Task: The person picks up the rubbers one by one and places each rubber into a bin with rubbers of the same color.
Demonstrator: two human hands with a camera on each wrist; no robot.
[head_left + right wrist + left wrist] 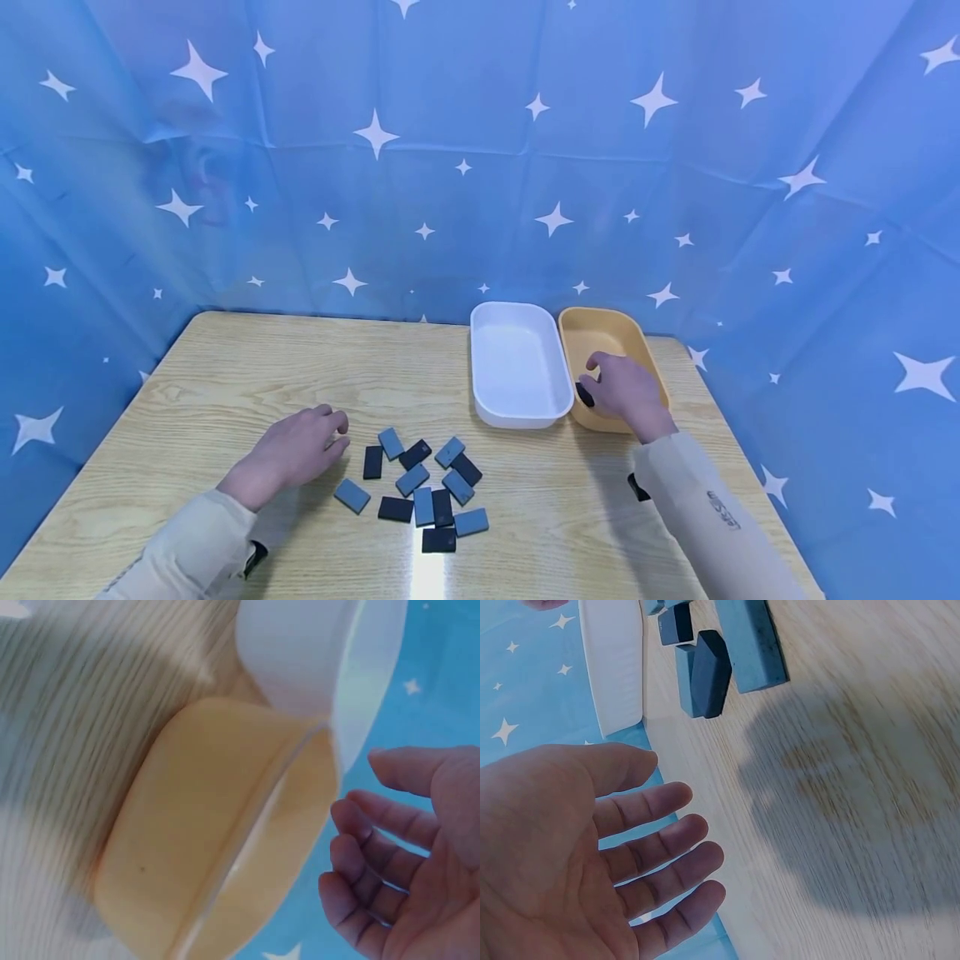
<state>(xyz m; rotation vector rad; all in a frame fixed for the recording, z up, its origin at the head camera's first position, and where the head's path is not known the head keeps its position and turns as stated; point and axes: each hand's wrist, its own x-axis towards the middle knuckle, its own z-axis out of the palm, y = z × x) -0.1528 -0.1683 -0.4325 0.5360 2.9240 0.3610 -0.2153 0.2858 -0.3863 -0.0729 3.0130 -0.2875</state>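
Observation:
Over the orange bin (657,375) is my right hand (624,387), its fingers loosely bent and thumb apart. A black block (585,394) shows just beside its thumb, within the bin's outline; I cannot tell if it rests on the bottom. In the right wrist view nothing lies between the fingers (352,859), and the bin's inside is mostly hidden. My left hand (300,446) hovers above the table, left of several blue-grey blocks (352,495) and black blocks (395,509). Its palm is bare and its fingers are relaxed in the left wrist view.
A white bin (521,421) stands against the orange bin's left side, near the table's back edge. The loose blocks lie scattered on the wooden table (337,358), some touching. A blue curtain with white stars (450,233) hangs behind and at both sides.

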